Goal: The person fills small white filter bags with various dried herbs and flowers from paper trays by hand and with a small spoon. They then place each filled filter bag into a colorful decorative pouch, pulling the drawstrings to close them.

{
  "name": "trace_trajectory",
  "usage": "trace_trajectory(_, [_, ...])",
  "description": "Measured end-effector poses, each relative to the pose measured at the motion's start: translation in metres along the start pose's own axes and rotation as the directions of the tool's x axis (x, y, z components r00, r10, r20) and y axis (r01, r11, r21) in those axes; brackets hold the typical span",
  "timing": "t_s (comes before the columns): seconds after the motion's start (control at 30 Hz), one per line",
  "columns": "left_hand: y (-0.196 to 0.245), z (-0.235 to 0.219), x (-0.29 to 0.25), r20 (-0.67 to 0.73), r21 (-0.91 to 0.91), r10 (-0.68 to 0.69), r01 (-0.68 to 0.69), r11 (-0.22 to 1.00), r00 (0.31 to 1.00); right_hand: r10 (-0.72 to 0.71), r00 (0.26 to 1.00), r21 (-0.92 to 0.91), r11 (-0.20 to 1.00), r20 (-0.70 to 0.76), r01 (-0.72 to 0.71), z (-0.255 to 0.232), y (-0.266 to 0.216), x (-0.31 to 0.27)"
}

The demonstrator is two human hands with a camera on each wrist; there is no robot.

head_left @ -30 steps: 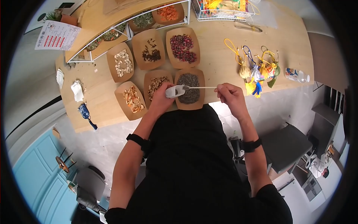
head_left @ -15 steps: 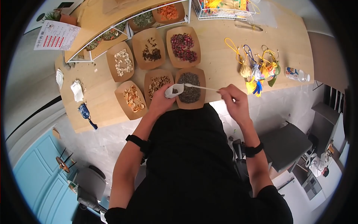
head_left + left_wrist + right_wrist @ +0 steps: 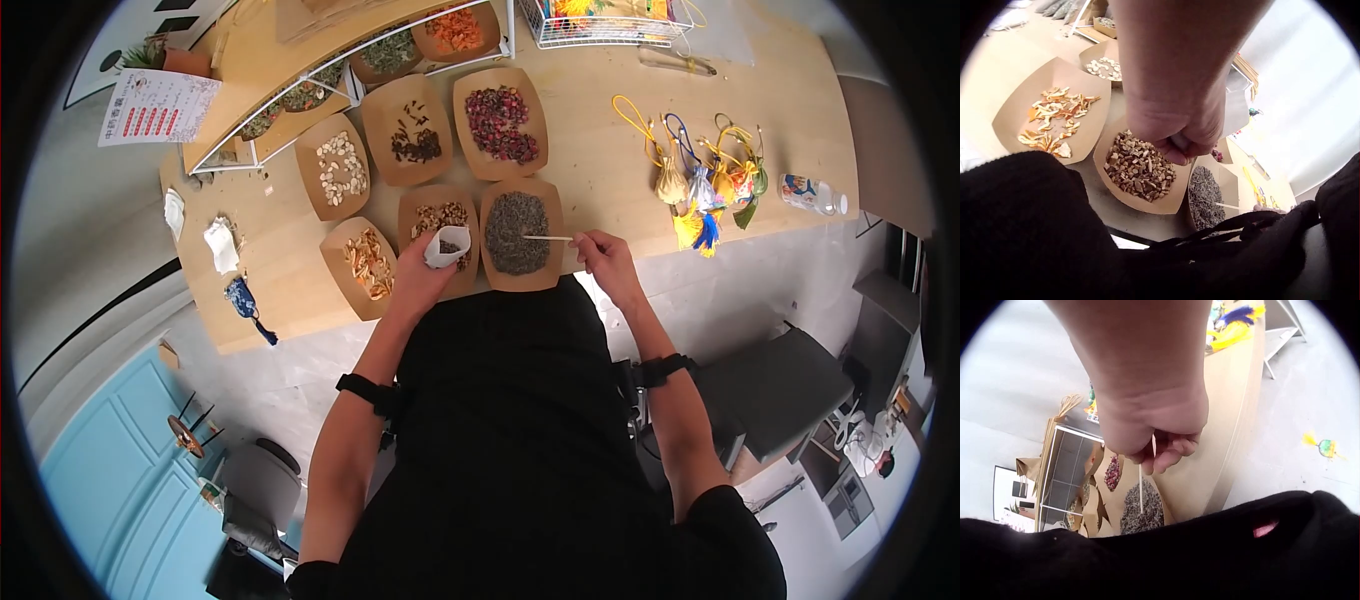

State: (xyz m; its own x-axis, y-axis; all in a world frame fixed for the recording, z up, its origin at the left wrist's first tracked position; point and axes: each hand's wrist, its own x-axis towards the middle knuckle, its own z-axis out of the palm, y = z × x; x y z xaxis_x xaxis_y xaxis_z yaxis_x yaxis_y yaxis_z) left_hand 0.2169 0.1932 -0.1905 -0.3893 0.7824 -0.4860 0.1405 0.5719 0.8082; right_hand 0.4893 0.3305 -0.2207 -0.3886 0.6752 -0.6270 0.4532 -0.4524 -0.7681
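Observation:
My left hand [image 3: 418,283] holds a small white pouch [image 3: 434,258] with its mouth facing up and some dark herb inside. It hovers over the tray of chopped brown pieces [image 3: 430,213]; in the left wrist view the pouch is mostly hidden behind the hand. My right hand [image 3: 606,262] pinches the end of a thin pale long-handled spoon [image 3: 550,238]. Its far end is sunk in the grey-purple dried herb [image 3: 516,215], which fills a brown paper tray [image 3: 540,281]. The right wrist view shows the spoon's handle [image 3: 1142,495] running down into that herb.
Around these stand paper trays of orange peel [image 3: 368,264], white slices [image 3: 342,166], dark cloves [image 3: 415,145] and rosebuds [image 3: 500,125]. A white-framed shelf [image 3: 300,118] is at the back left. Tasselled sachets [image 3: 700,185] and a bottle [image 3: 812,195] lie to the right.
The spoon has gone from the pouch's mouth down into the grey-purple herb, moved by the right hand. My left hand has drawn the pouch leftward, away from that tray.

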Motion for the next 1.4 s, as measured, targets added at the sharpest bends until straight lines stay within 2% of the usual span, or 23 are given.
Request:
trace_trajectory(0.07, [-0.004,0.000,-0.001,-0.001,0.111,0.057,-0.057,0.992,0.998,0.018,1.000,0.041,0.999,0.019,-0.018,-0.002,0.001,-0.001])
trace_trajectory(0.17, [-0.002,0.000,-0.002,0.008,0.167,0.055,-0.056,0.984,0.998,0.045,0.998,0.146,0.988,0.040,-0.051,-0.006,0.003,0.000])
trace_trajectory(0.2, [-0.004,0.000,-0.002,0.008,0.168,0.056,-0.057,0.984,0.998,0.062,0.997,0.210,0.975,0.043,-0.069,-0.008,0.003,-0.001])
trace_trajectory(0.4, [-0.001,0.002,0.000,0.042,0.155,0.076,-0.081,0.985,0.996,0.130,0.991,0.302,0.944,0.043,-0.137,-0.017,-0.018,-0.014])
trace_trajectory(0.47, [0.003,0.003,0.000,0.057,0.220,0.094,-0.105,0.970,0.994,0.120,0.992,0.302,0.945,0.034,-0.124,-0.019,-0.029,-0.020])
trace_trajectory(0.57, [-0.001,0.009,0.004,0.089,0.152,0.110,-0.123,0.981,0.990,0.088,0.996,0.298,0.950,0.024,-0.091,-0.021,-0.046,-0.030])
trace_trajectory(0.73, [0.001,0.018,0.009,0.113,0.154,0.183,-0.199,0.968,0.977,0.050,0.998,0.275,0.960,0.034,-0.057,-0.021,-0.070,-0.044])
trace_trajectory(0.83, [0.008,0.022,0.006,0.145,0.128,0.201,-0.220,0.967,0.969,-0.037,0.997,0.177,0.984,0.074,0.024,-0.008,-0.082,-0.050])
trace_trajectory(0.87, [0.011,0.023,0.006,0.166,0.120,0.202,-0.224,0.967,0.965,-0.191,0.980,0.026,0.981,0.057,0.190,-0.003,-0.083,-0.051])
trace_trajectory(0.9, [0.012,0.025,0.005,0.166,0.119,0.202,-0.223,0.968,0.965,-0.339,0.939,-0.126,0.930,0.063,0.345,0.003,-0.085,-0.053])
trace_trajectory(0.93, [0.013,0.026,0.004,0.181,0.108,0.201,-0.222,0.969,0.963,-0.337,0.939,-0.127,0.931,0.062,0.343,0.008,-0.089,-0.056])
trace_trajectory(1.0, [0.012,0.027,0.005,0.195,0.098,0.202,-0.224,0.970,0.960,-0.587,0.798,-0.402,0.703,0.137,0.587,0.013,-0.103,-0.063])
trace_trajectory(1.03, [0.011,0.027,0.004,0.206,0.064,0.212,-0.229,0.971,0.955,-0.620,0.762,-0.508,0.602,0.189,0.616,0.014,-0.110,-0.068])
trace_trajectory(1.1, [0.013,0.027,0.003,0.218,0.028,0.227,-0.238,0.971,0.949,-0.642,0.740,-0.538,0.559,0.201,0.631,0.013,-0.121,-0.078])
trace_trajectory(1.17, [0.019,0.025,-0.001,0.233,-0.077,0.086,-0.070,0.995,0.969,-0.664,0.717,-0.568,0.513,0.213,0.644,0.011,-0.125,-0.086])
trace_trajectory(1.2, [0.025,0.021,-0.003,0.234,-0.077,0.090,-0.074,0.994,0.968,-0.677,0.724,-0.500,0.584,0.135,0.639,0.008,-0.126,-0.090])
trace_trajectory(1.23, [0.035,0.014,-0.006,0.256,-0.239,0.073,-0.010,0.971,0.964,-0.682,0.729,-0.423,0.645,0.056,0.636,0.005,-0.126,-0.094])
trace_trajectory(1.27, [0.045,0.006,-0.008,0.280,-0.392,0.061,0.056,0.918,0.958,-0.688,0.724,-0.423,0.641,0.053,0.640,0.001,-0.124,-0.096])
trace_trajectory(1.3, [0.056,-0.003,-0.013,0.276,-0.389,0.067,0.047,0.920,0.959,-0.659,0.752,-0.352,0.712,-0.036,0.607,-0.006,-0.121,-0.098])
trace_trajectory(1.33, [0.067,-0.013,-0.018,0.274,-0.473,0.040,0.099,0.875,0.961,-0.620,0.776,-0.271,0.772,-0.120,0.575,-0.010,-0.119,-0.101])
trace_trajectory(1.37, [0.077,-0.022,-0.019,0.272,-0.552,0.014,0.144,0.821,0.962,-0.552,0.812,-0.126,0.834,-0.190,0.538,-0.012,-0.119,-0.106])
trace_trajectory(1.4, [0.083,-0.029,-0.018,0.259,-0.549,0.025,0.126,0.826,0.965,-0.476,0.846,0.027,0.868,-0.241,0.496,-0.013,-0.121,-0.109])
